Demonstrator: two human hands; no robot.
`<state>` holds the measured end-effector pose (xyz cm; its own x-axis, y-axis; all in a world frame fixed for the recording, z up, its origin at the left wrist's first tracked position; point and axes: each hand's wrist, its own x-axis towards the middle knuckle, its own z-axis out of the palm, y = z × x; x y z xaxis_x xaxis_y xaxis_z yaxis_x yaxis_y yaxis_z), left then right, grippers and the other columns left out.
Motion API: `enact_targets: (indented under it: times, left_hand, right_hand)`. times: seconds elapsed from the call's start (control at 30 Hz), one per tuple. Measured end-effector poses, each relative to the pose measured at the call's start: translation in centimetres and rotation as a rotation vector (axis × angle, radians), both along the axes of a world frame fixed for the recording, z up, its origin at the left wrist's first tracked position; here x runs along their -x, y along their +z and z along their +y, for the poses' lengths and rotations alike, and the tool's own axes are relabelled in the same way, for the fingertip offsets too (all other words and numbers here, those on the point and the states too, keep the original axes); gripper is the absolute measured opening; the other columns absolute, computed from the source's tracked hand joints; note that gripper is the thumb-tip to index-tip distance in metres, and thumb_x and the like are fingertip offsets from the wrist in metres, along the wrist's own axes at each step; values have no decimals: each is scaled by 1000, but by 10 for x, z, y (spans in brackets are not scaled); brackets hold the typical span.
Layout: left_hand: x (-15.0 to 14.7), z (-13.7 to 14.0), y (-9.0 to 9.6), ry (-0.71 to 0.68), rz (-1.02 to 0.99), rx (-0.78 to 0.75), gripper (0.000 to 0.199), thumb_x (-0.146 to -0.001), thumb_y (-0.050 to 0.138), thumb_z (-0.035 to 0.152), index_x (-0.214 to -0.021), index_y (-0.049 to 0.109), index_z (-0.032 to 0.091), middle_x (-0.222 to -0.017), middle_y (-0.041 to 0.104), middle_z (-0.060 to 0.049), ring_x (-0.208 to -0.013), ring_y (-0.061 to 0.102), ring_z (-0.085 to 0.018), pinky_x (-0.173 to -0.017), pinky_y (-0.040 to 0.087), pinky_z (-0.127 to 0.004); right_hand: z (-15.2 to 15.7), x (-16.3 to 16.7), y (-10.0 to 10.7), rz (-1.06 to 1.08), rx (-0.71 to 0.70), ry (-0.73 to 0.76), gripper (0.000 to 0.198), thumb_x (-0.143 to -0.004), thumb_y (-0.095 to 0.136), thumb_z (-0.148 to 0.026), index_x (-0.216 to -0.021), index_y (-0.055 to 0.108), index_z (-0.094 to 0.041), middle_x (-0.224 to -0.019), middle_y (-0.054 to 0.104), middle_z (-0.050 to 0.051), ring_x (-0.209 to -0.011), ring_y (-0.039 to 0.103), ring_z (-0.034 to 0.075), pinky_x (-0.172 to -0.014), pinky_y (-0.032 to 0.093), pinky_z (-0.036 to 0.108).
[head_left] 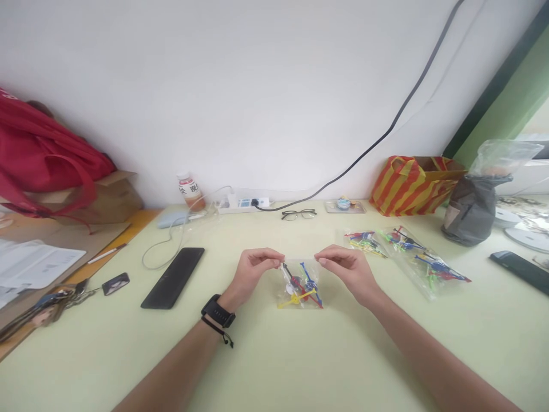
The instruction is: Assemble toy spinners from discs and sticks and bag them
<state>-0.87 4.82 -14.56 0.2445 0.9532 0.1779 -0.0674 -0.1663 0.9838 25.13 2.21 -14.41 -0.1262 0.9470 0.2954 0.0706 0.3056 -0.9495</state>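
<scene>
Between my two hands is a small clear plastic bag [300,286] of colourful plastic pieces: blue, red, yellow, black and white sticks with round parts. My left hand [257,272], with a black watch on its wrist, pinches the bag's upper left corner. At the upper right corner, the thumb and fingertips of my right hand [345,269] are closed on the same bag. The pieces lie in the lower part of the bag, near the tabletop. To the right of my right hand lie similar filled bags [441,269], some overlapping.
A black flat case [172,278] lies left of my hands. Glasses [299,214], a power strip [244,206] and a small tray [345,207] line the wall. A bottle [191,191], striped bag [414,183], grey bag [469,212] and keys [55,303] stand or lie around.
</scene>
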Motion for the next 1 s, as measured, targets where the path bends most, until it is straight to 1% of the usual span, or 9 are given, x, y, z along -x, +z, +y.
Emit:
enact_targets:
  times: [0.1, 0.2, 0.37, 0.47, 0.63, 0.77, 0.9, 0.97, 1.0]
  left_hand:
    - [0, 0, -1, 16, 10, 16, 20, -77, 86, 27, -93, 82, 16, -89, 77, -7, -83, 69, -19, -81, 56, -30]
    - [-2, 0, -2, 40, 68, -26, 29, -79, 86, 32, -103, 80, 16, -95, 78, -8, -89, 70, -20, -86, 56, -31]
    - [-3, 1, -3, 47, 214, -169, 22, -88, 77, 37, -95, 79, 16, -96, 78, -8, -89, 70, -20, -87, 56, -32]
    - [-3, 1, -4, 57, 207, -182, 20, -87, 77, 36, -94, 79, 17, -94, 78, -8, -88, 71, -21, -86, 56, -32]
    - [-3, -1, -1, 69, 156, -181, 13, -85, 77, 29, -85, 78, 16, -87, 75, -8, -84, 69, -20, -81, 54, -30]
    - [-5, -5, 5, -6, 116, -154, 15, -88, 74, 29, -83, 75, 15, -88, 72, -7, -85, 66, -19, -80, 53, -29]
    - [-10, -7, 5, -89, 114, -62, 22, -90, 76, 37, -94, 74, 16, -98, 75, -9, -92, 68, -20, -82, 54, -29]
    - [-12, -8, 3, -142, 149, -19, 25, -90, 75, 40, -94, 76, 16, -94, 76, -9, -88, 69, -20, -81, 54, -30]
    - [-13, -9, 2, -165, 164, -7, 26, -91, 75, 41, -92, 77, 15, -90, 77, -9, -85, 69, -20, -80, 54, -30]
  right_hand:
    - [0, 2, -2, -53, -29, -37, 21, -87, 77, -42, -98, 81, -23, -94, 77, 7, -85, 69, 22, -80, 57, 37]
    - [0, 4, -4, -145, -81, -89, 24, -91, 72, -43, -104, 78, -24, -97, 77, 7, -86, 70, 23, -81, 57, 38]
    - [-1, 6, -6, -247, -148, -123, 20, -97, 63, -40, -94, 74, -23, -96, 77, 7, -86, 70, 23, -81, 57, 38]
    - [-1, 4, -6, -236, -151, -96, 18, -96, 65, -38, -93, 75, -24, -94, 77, 7, -86, 70, 24, -81, 56, 38]
    - [1, 2, -7, -164, -196, -41, 14, -93, 66, -31, -91, 78, -25, -92, 76, 7, -88, 71, 25, -81, 56, 39]
    - [-2, 5, -4, -161, -246, -40, 16, -93, 64, -25, -90, 79, -26, -93, 75, 7, -88, 70, 24, -82, 55, 40]
    - [-8, 8, 0, -197, -259, -13, 18, -95, 61, -25, -91, 78, -26, -93, 74, 7, -87, 69, 24, -81, 55, 39]
    - [-10, 9, 2, -218, -243, 6, 16, -95, 61, -28, -92, 76, -25, -92, 73, 7, -85, 68, 23, -80, 54, 38]
    - [-11, 9, 2, -218, -221, 9, 15, -96, 61, -30, -98, 75, -25, -93, 73, 7, -85, 68, 23, -80, 54, 37]
